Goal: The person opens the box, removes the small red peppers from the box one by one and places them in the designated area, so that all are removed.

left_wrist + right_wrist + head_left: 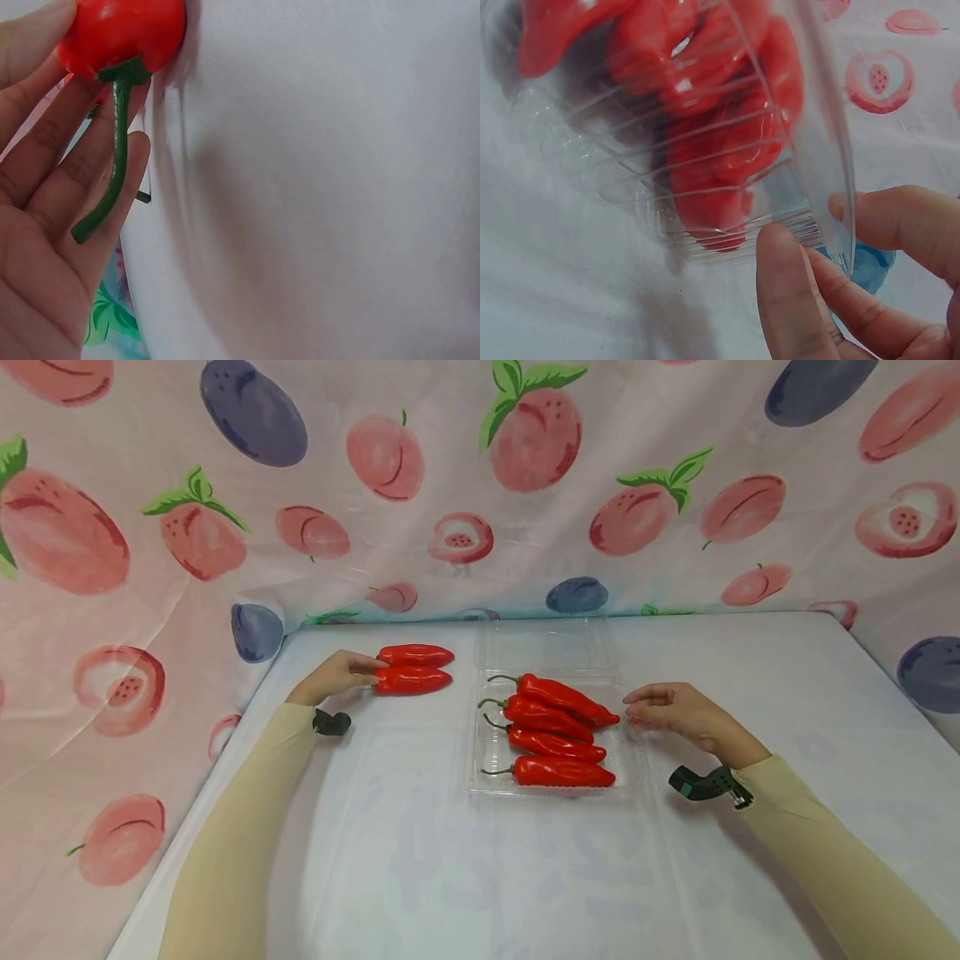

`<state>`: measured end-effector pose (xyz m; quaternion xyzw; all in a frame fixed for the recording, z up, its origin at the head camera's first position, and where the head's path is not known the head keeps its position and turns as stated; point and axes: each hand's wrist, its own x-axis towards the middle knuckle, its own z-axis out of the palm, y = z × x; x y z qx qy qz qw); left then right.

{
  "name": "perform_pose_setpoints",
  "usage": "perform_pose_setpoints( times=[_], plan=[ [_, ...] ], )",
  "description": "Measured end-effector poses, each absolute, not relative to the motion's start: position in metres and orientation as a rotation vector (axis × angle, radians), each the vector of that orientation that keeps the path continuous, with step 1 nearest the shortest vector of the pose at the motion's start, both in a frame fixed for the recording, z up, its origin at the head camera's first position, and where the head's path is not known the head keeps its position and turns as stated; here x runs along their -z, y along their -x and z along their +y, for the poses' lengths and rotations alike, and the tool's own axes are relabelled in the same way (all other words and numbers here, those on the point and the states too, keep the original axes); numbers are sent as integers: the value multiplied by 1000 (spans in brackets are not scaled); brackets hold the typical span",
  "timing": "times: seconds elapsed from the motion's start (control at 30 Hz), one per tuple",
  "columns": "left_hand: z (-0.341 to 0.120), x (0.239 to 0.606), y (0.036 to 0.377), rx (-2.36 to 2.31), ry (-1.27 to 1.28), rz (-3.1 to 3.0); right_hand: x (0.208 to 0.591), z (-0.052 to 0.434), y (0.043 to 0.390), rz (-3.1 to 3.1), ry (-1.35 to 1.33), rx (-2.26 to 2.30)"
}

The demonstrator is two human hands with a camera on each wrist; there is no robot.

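So, closest to you are your beige sleeves point(225, 852), each with a black wrist mount point(708, 783) at the cuff, both over the white tabletop point(487, 877). Your right hand point(678, 714) is pinching the right edge of the clear plastic container point(491, 747), thumb on one side of the wall and a finger on the other. Just left of that grip, four red peppers point(555, 743) lie in the container, stems pointing away from that hand. Well over to the left, your left hand point(341, 677) has a red pepper point(416, 681) pinched by its stem end (the wrist cam shows the green stem hanging free over your palm). Just beyond that grip lies another red pepper point(416, 655). Further out than your right hand, the clear lid point(546, 647) is folded back, then comes the fruit-print cloth point(536, 439).
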<state>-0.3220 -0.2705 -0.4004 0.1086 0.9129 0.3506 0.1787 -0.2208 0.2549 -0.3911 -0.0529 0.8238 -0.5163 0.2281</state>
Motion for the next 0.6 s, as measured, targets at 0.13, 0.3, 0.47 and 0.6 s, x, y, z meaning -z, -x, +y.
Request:
perform_pose_setpoints(
  times=[0.13,0.3,0.47,0.6],
  plan=[
    [-270,401,323,-993,-299,2580,391,255,221,2269,150,1425],
    [-270,401,323,-1022,-291,2577,392,255,222,2269,144,1423],
    [-267,401,321,-1052,-287,2566,392,255,221,2277,146,1415],
    [-267,400,320,-1068,-282,2565,391,255,221,2282,140,1409]
  ],
)
